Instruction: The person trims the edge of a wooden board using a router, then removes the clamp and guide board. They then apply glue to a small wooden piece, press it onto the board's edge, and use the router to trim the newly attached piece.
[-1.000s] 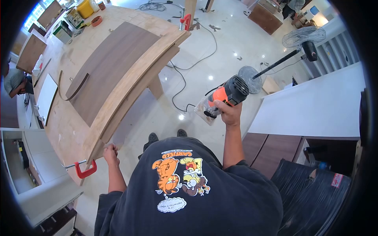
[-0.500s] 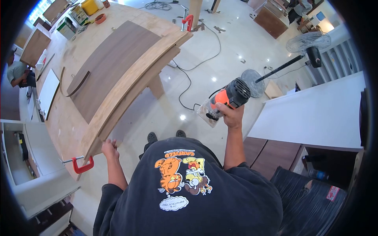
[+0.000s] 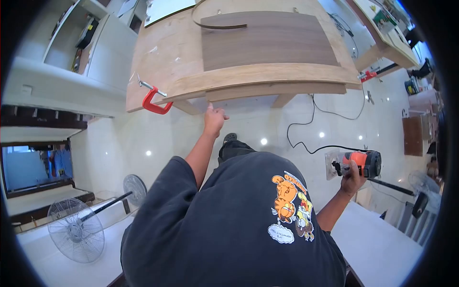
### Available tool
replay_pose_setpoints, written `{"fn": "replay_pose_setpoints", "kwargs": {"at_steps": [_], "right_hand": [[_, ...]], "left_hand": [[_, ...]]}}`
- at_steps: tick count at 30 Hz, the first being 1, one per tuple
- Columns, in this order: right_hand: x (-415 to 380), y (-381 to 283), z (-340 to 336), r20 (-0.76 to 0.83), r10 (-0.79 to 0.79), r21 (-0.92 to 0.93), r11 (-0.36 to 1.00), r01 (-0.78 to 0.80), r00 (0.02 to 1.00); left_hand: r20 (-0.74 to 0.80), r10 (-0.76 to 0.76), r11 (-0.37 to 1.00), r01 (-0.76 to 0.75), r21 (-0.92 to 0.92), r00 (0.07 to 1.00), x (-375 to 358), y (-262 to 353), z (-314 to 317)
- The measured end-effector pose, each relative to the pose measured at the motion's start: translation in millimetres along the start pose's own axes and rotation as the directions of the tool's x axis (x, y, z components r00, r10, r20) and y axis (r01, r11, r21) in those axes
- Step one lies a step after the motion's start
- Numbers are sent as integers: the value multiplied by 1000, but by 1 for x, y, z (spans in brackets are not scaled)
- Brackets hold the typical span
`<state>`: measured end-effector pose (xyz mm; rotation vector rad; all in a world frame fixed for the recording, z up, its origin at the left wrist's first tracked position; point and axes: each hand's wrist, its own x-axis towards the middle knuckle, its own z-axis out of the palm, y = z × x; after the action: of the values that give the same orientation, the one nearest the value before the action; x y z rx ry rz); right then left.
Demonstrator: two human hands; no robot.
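My right hand (image 3: 352, 182) is wrapped round an orange and black trim router (image 3: 357, 159), held out to the right, its clear base facing left. A black power cord runs from it across the floor. At the bench's front edge, my left hand (image 3: 214, 120) has one finger stretched up at the left end of a wooden strip (image 3: 282, 89), the other fingers loosely bent. Above that strip lies a curved pale board (image 3: 263, 74), overlapping a brown veneered panel (image 3: 267, 40). Red C-clamps grip the edge at the left (image 3: 156, 104) and at the right (image 3: 367, 75).
A thin curved edging strip (image 3: 222, 27) and a white panel (image 3: 167, 9) lie on the workbench (image 3: 165, 52). One standing fan (image 3: 75, 230) is at the lower left, another (image 3: 420, 203) at the right. An open cabinet (image 3: 71, 40) stands on the left.
My view has swung left, bringing the bench edge level across the front. The router stays in my right hand, now turned more sideways. A left finger now points up at the strip's end.
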<state>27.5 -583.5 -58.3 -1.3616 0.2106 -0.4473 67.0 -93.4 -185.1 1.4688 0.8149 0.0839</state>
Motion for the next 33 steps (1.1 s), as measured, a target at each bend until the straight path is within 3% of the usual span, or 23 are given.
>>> {"fn": "replay_pose_setpoints", "kwargs": {"at_steps": [7,10,13,16,19,25,28,31,33], "right_hand": [[3,-20,41,76,19,-25,1000,-17,997],[5,-22,61,101,22,-35,999,-18,995],[1,-25,86,111,18,-34,999,-14,994],[-9,-28,114,115,22,-41,999,-18,993],[-21,-35,137,95,24,-77,997,-17,995],[-45,-48,171,66,-15,-148,989,25,998],[-54,-51,177,31,-30,-164,986,35,999],[-61,-51,183,19,-30,-164,986,33,999],[-64,-50,183,26,-24,-170,985,28,999]], "left_hand": [[40,82,996,-83,31,996,-3,-14,-30],[-4,151,976,-149,161,989,11,-16,-46],[37,320,880,-311,359,947,23,-12,-60],[98,422,809,-423,409,902,39,-6,-73],[258,546,623,-592,511,797,55,1,-82],[381,639,512,-739,437,668,68,7,-88],[386,589,589,-704,396,710,67,10,-90],[407,615,567,-737,367,675,72,7,-93],[430,658,480,-784,393,618,75,9,-94]]}}
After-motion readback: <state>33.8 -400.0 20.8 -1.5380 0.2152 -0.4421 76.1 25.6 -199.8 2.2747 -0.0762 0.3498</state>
